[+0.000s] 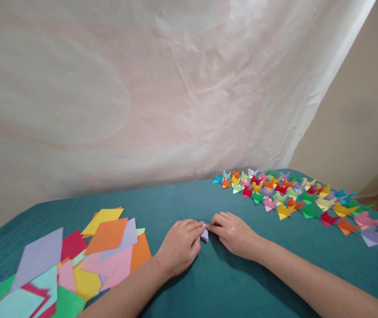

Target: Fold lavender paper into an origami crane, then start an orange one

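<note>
My left hand (179,245) and my right hand (234,233) meet at the middle of the teal table (162,201). Between their fingertips is a small folded lilac paper piece (204,232), pinched from both sides and resting low on the cloth. Both hands have their fingers curled inward onto it. Most of the piece is hidden by the fingers.
A loose heap of flat coloured paper squares (76,260) lies at the left. Rows of several folded paper birds (295,196) run along the right side towards the table's edge. A pale sheet (142,88) hangs behind the table.
</note>
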### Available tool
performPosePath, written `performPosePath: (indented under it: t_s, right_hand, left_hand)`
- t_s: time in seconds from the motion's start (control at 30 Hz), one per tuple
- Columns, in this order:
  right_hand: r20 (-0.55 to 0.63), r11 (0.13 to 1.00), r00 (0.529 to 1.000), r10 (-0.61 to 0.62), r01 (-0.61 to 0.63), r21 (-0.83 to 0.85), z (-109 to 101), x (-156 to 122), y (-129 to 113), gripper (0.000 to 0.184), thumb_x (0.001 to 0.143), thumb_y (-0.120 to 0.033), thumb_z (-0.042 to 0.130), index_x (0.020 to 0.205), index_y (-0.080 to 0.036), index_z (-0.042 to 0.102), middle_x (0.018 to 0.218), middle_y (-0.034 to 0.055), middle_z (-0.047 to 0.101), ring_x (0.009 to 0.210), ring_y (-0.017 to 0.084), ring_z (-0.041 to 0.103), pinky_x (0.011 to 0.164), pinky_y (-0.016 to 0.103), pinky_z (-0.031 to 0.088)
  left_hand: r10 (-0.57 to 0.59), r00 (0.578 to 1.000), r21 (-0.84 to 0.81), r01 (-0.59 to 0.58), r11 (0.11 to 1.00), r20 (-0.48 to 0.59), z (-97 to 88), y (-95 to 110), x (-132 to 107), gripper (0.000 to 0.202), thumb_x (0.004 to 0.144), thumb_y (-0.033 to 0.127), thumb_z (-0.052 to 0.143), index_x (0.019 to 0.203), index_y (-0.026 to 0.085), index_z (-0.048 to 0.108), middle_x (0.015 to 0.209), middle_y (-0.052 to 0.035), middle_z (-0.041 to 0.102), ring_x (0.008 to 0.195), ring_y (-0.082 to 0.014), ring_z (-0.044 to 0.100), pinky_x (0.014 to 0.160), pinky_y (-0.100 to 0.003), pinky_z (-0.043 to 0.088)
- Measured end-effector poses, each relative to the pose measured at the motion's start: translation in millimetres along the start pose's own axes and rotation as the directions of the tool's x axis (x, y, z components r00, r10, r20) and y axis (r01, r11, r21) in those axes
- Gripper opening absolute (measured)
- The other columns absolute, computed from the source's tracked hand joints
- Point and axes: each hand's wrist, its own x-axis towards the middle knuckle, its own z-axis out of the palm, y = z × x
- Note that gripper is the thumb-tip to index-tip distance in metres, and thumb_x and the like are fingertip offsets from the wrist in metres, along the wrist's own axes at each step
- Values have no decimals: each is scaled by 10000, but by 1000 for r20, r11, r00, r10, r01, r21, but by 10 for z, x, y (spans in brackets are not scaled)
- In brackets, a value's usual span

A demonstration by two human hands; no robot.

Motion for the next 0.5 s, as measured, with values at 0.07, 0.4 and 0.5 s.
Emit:
performPosePath:
  t_s: [0.07,0.4,0.5]
  right_hand:
    - [20,1000,1000,2,-2,-15,-4,-2,0,263,857,-86,457,1032,-195,621,926,55,565,836,179,480,714,304,361]
    - [-19,994,995,-95,94,-46,-9,0,7,203,916,-187,453,986,-191,644,876,51,573,775,162,479,671,301,335]
    - [-39,992,992,-122,121,-24,-13,7,10,208,916,-183,452,964,-188,654,855,51,575,760,154,483,669,297,336]
  left_hand:
    - [3,1000,8,-3,1000,7,0,-5,-2,365,862,154,419,1195,199,563,1239,-37,578,1124,-209,502,976,-389,381]
    - [15,998,64,-19,998,59,-8,10,-9,407,838,141,428,1228,190,536,1284,-32,544,1155,-212,481,997,-382,364]
    - [18,998,72,-22,997,56,-7,11,-9,394,842,151,426,1217,186,541,1285,-35,543,1159,-215,479,995,-381,366]
